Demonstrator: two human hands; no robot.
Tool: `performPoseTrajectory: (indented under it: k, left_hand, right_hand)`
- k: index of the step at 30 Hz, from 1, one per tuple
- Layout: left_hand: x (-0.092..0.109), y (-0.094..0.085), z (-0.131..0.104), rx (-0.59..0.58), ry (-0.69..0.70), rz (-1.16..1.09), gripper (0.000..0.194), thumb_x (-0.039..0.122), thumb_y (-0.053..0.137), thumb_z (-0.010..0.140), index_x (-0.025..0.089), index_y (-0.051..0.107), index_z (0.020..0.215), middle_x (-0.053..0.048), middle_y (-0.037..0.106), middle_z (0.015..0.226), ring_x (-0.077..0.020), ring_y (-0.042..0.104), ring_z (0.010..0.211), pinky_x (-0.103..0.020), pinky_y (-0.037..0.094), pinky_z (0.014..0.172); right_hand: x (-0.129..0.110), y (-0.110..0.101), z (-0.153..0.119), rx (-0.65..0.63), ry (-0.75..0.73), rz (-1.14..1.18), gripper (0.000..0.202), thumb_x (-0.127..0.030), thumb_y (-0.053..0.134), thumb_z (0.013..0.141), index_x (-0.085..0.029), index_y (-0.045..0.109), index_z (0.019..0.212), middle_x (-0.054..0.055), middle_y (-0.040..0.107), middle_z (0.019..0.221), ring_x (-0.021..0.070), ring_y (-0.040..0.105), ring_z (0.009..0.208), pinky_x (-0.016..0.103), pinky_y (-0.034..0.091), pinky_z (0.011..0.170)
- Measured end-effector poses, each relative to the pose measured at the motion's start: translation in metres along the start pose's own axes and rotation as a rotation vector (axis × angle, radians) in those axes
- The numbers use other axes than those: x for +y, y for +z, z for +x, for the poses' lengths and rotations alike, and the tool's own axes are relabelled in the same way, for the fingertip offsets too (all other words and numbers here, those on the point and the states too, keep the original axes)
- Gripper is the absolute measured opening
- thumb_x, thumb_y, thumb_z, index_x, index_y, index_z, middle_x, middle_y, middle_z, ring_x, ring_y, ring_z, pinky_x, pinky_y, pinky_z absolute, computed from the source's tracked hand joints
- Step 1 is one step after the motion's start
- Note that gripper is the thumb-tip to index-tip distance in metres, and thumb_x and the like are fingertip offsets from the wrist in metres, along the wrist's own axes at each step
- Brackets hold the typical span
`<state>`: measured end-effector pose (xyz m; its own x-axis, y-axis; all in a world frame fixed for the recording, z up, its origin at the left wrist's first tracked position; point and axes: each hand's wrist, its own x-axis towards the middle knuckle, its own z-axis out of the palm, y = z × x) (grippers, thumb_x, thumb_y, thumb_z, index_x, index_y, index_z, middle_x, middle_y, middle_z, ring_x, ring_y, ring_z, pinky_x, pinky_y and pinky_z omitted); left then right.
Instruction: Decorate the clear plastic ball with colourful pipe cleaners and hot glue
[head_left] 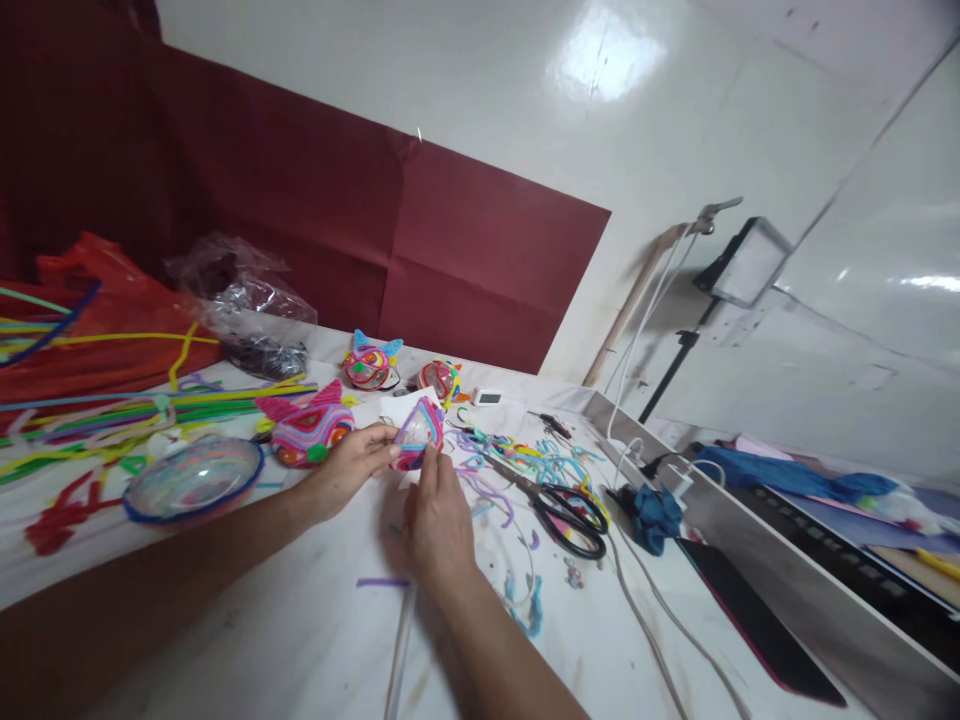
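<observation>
Above the white table, a small clear plastic shell (415, 432) trimmed with purple, pink and blue pipe cleaners is between my hands. My left hand (352, 465) pinches its left edge. My right hand (442, 520) has its fingers closed together at the lower right edge, with the fingertips partly hidden. A pink animal-face piece with pointed ears (307, 430) lies just left of my left hand. Behind are a similar piece with blue ears (371, 362) and a red-and-yellow trimmed one (441, 380). A short purple strip (382, 582) lies near my right wrist.
Black-handled scissors (574, 520) lie right of my hands, beside cut pipe cleaner bits (525, 450). A clear blue-rimmed shell (195, 478), long pipe cleaners (247, 400) and a red bag (127, 330) are left. Cables (637, 600) and a dark phone-like slab (757, 620) are right.
</observation>
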<state>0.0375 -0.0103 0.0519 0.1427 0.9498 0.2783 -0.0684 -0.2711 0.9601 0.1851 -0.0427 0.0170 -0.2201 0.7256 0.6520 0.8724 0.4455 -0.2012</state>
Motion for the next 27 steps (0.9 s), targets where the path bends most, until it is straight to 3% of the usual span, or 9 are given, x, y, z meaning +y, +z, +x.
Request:
performPoseTrajectory:
  k: [5, 18, 27]
  left_hand:
    - [0.002, 0.0009, -0.001, 0.0, -0.036, -0.007, 0.034, 0.04, 0.078, 0.069, 0.015, 0.069, 0.09, -0.004, 0.066, 0.084, -0.014, 0.051, 0.066, -0.028, 0.035, 0.061]
    - [0.0029, 0.001, -0.0007, -0.029, -0.026, 0.025, 0.031, 0.037, 0.075, 0.073, 0.016, 0.07, 0.095, -0.004, 0.067, 0.082, -0.0157, 0.054, 0.069, -0.028, 0.037, 0.061]
    - [0.0073, 0.0033, -0.0016, 0.018, -0.028, 0.006, 0.019, 0.032, 0.077, 0.069, 0.019, 0.073, 0.081, -0.001, 0.065, 0.067, -0.015, 0.051, 0.06, -0.027, 0.034, 0.055]
  right_hand:
    - [0.0013, 0.0008, -0.0007, 0.016, -0.018, 0.034, 0.065, -0.003, 0.046, 0.076, 0.006, 0.046, 0.14, 0.025, 0.064, 0.112, 0.0302, 0.064, 0.098, 0.045, 0.06, 0.084]
    - [0.001, 0.0016, -0.0009, 0.031, -0.015, 0.008, 0.063, -0.006, 0.05, 0.076, 0.005, 0.048, 0.139, 0.023, 0.064, 0.109, 0.0293, 0.064, 0.096, 0.043, 0.059, 0.083]
    - [-0.0023, -0.0046, 0.0004, 0.011, 0.013, 0.025, 0.059, -0.006, 0.047, 0.08, 0.004, 0.048, 0.139, 0.023, 0.064, 0.109, 0.0279, 0.063, 0.096, 0.042, 0.058, 0.083]
